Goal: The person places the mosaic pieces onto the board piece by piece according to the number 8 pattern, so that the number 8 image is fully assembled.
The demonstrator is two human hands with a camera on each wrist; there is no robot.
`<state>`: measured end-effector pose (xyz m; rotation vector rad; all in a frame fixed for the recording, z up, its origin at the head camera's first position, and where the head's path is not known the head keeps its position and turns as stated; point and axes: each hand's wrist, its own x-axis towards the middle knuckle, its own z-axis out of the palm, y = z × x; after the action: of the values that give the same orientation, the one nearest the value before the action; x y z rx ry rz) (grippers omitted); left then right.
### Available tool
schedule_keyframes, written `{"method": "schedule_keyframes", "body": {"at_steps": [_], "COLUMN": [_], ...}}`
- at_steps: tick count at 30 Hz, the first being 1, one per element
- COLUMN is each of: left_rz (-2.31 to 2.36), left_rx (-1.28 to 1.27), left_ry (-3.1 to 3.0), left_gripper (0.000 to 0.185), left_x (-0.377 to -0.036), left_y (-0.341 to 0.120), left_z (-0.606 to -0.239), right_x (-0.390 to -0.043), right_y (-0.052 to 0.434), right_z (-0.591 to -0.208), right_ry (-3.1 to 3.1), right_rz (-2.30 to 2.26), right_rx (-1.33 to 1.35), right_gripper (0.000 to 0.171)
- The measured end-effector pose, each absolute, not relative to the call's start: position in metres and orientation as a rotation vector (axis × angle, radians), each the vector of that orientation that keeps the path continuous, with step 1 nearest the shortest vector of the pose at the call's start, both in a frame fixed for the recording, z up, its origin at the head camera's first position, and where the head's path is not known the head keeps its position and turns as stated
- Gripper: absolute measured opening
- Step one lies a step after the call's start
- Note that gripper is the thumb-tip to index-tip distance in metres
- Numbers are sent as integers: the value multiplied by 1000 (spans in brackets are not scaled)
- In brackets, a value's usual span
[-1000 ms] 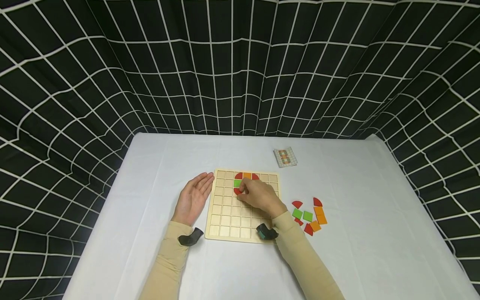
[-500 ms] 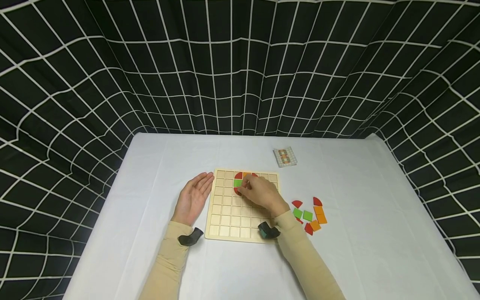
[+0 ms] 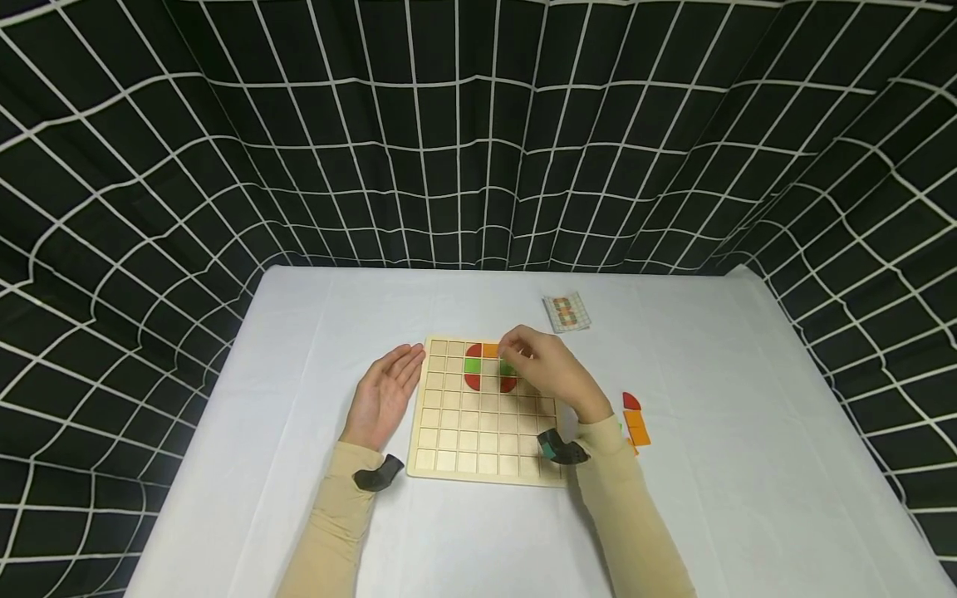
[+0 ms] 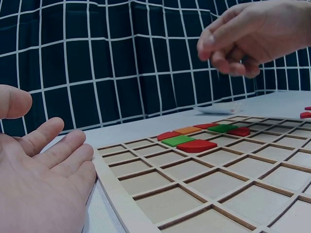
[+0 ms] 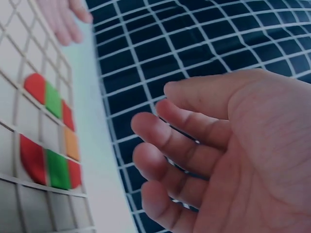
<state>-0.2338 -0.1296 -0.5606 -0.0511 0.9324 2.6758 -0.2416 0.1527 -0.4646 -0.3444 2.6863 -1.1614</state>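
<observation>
A wooden grid board [image 3: 478,440] lies on the white table. Near its far edge, red quarter-circle tiles, green squares and an orange square [image 3: 490,350] form a rounded block, with a bare cell at the block's lower middle. The lower right red tile [image 3: 507,384] sits in its cell beside the green tile [image 5: 57,170]. Over this block hovers my right hand [image 3: 549,365], fingers loosely bent with nothing between them. Palm up, my left hand [image 3: 383,403] rests at the board's left edge, fingers relaxed, holding nothing.
Loose tiles lie right of the board: a red quarter-circle [image 3: 631,401], orange squares [image 3: 637,428] and others partly hidden by the right sleeve. Behind the board is a small stack of pattern cards [image 3: 566,313]. A black gridded curtain [image 3: 478,149] surrounds the table.
My right hand has let go at the tile block and risen away to the right, uncovering the lower right red tile in its cell. My left hand stays in place.
</observation>
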Motion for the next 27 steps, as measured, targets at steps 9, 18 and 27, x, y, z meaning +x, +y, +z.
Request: {"method": "schedule_keyframes", "body": {"at_steps": [9,18,27], "left_rz": [2667,2667,2673], "left_rx": [-34,-66,-69], "left_ry": [920,906,936], "left_gripper": [55,54,51], "left_x": [-234,-234,-233], "left_y": [-128,-123,-127], "left_z": [-561,-558,-557], "right_x": [-232,-223,-215], "right_y": [172,194,223], "right_z": [-442,-429,-421], "right_ry": [2661,2760,2835], "right_rz": [-1209,-1207,-1079], "right_rx": [-302,-386,-368], "right_gripper": [20,21,20]}}
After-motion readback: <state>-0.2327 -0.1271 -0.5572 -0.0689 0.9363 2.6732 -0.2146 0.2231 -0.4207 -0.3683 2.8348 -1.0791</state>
